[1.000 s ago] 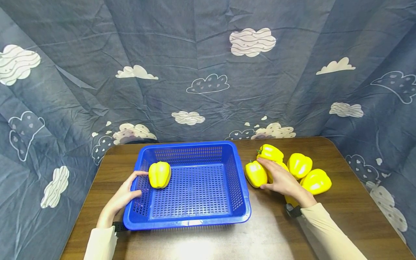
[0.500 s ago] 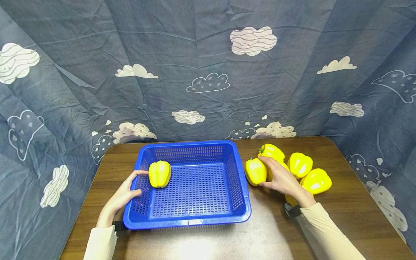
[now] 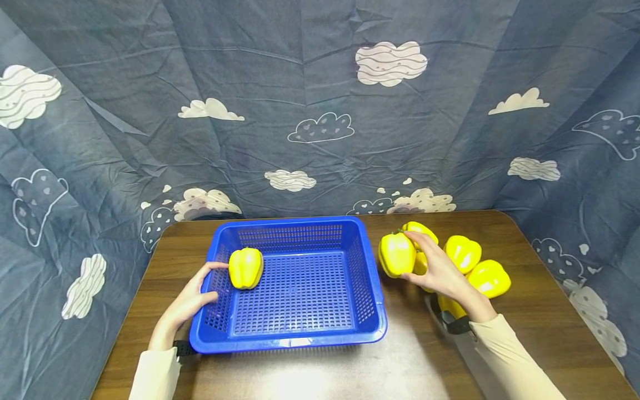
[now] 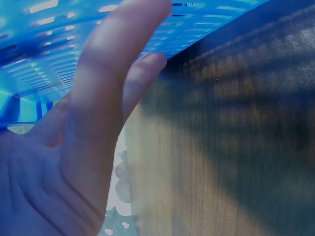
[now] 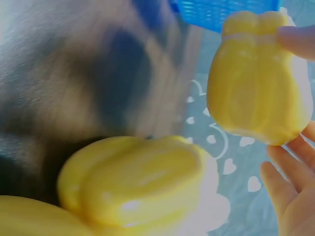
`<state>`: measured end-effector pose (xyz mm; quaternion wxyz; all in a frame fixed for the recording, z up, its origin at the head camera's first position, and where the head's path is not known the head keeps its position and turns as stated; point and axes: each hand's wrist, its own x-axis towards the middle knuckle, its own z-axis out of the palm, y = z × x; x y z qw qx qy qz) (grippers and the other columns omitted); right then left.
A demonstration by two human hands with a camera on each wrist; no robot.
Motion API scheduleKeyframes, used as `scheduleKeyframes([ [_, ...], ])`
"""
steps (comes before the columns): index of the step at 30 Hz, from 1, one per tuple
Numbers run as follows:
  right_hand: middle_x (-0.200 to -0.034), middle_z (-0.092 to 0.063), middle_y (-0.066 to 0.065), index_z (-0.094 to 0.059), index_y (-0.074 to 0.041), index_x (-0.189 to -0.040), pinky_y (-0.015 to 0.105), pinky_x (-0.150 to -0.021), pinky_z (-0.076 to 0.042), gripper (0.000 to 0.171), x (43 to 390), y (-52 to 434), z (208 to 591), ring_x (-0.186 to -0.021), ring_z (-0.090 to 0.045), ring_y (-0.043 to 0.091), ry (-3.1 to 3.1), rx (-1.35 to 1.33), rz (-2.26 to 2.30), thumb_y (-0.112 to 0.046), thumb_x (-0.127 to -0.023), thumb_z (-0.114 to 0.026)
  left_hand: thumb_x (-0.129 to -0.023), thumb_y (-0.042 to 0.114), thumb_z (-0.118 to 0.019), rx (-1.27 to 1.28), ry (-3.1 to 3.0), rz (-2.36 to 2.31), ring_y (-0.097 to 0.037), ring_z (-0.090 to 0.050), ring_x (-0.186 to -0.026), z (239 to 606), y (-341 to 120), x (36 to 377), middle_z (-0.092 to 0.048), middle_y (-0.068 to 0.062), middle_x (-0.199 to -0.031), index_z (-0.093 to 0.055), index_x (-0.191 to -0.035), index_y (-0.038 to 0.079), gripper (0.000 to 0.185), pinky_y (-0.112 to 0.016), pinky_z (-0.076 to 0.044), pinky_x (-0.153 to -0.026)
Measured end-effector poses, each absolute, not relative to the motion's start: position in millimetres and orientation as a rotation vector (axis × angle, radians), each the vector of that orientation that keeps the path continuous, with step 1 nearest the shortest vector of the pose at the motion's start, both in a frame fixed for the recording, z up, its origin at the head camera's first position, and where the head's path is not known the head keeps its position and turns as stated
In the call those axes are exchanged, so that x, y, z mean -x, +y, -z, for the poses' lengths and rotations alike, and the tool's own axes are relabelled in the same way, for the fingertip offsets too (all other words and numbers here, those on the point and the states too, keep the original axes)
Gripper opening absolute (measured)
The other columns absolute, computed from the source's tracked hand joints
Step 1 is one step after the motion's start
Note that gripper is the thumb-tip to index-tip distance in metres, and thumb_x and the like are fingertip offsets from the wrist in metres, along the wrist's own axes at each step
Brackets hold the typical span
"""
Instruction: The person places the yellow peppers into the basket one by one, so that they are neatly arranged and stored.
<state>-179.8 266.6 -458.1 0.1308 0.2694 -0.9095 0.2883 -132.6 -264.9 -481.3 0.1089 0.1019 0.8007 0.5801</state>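
Observation:
A blue plastic basket (image 3: 300, 339) stands on the brown table (image 3: 415, 361). One yellow bell pepper (image 3: 245, 268) lies inside it at the left wall. My left hand (image 3: 192, 300) rests with straight fingers (image 4: 103, 93) against the basket's left wall (image 4: 59, 49). My right hand (image 3: 437, 269) grips another yellow pepper (image 3: 397, 254) and holds it lifted just right of the basket; in the right wrist view this pepper (image 5: 258, 83) hangs above a lying pepper (image 5: 138, 184). Several more yellow peppers (image 3: 487, 278) lie in a heap behind the hand.
A grey-blue cloth with cloud prints (image 3: 320, 111) hangs behind and around the table. The table's rounded far corners (image 3: 505, 219) meet the cloth. Bare wood lies in front of the basket and right of the pepper heap.
My right hand has closed round the leftmost pepper of the heap and lifted it up off the table. The left hand and the basket have stayed still.

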Motion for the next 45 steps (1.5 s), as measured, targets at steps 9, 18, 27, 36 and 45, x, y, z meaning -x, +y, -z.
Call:
scheduleKeyframes([
  [9, -0.136, -0.043, 0.021, -0.04, 0.0, -0.139, 0.059, -0.094, -0.039, 0.09, 177.1, 260.3, 438.9, -0.12, -0.044, 0.038, -2.607, -0.809, -0.86, -0.012, -0.063, -0.086, -0.076, -0.011, -0.05, -0.296, 2.351, -1.713, -0.035, -0.053, -0.095, 482.6, -264.9, 132.5, -0.039, -0.029, -0.127, -0.04, -0.132, 0.003, 0.059, -0.037, -0.051, -0.073],
  [18, -0.134, -0.044, 0.018, -0.042, 0.003, -0.139, 0.018, -0.103, -0.028, 0.088, 173.8, 245.5, 419.5, -0.118, -0.046, 0.035, -2.54, -0.867, -0.911, -0.012, -0.064, -0.085, -0.077, -0.012, -0.049, -0.298, 2.34, -1.727, -0.037, -0.051, -0.098, 482.9, -264.4, 132.4, -0.037, -0.029, -0.131, -0.04, -0.133, 0.003, 0.058, -0.037, -0.05, -0.075],
  [27, -0.135, -0.045, 0.019, -0.042, 0.003, -0.139, 0.037, -0.103, -0.033, 0.09, 173.1, 227.7, 408.0, -0.122, -0.043, 0.035, -2.517, -0.913, -0.888, -0.016, -0.064, -0.086, -0.077, -0.013, -0.048, -0.316, 2.317, -1.76, -0.037, -0.051, -0.099, 481.6, -263.8, 132.2, -0.037, -0.029, -0.131, -0.039, -0.132, 0.001, 0.058, -0.034, -0.05, -0.076],
  [36, -0.135, -0.044, 0.018, -0.042, 0.003, -0.138, 0.052, -0.096, -0.038, 0.09, 176.4, 207.6, 401.6, -0.121, -0.044, 0.035, -2.523, -0.972, -0.889, -0.022, -0.064, -0.086, -0.079, -0.014, -0.046, -0.301, 2.256, -1.794, -0.04, -0.053, -0.097, 482.0, -265.0, 133.6, -0.039, -0.034, -0.126, -0.037, -0.134, 0.002, 0.057, -0.037, -0.053, -0.073],
  [45, -0.136, -0.042, 0.018, -0.04, 0.001, -0.141, 0.05, -0.097, -0.042, 0.091, 178.2, 182.9, 397.8, -0.122, -0.045, 0.032, -2.504, -1.04, -0.998, -0.02, -0.066, -0.086, -0.079, -0.014, -0.046, -0.311, 2.28, -1.777, -0.039, -0.053, -0.098, 481.8, -265.8, 133.5, -0.038, -0.033, -0.127, -0.037, -0.133, 0.002, 0.057, -0.037, -0.053, -0.073],
])
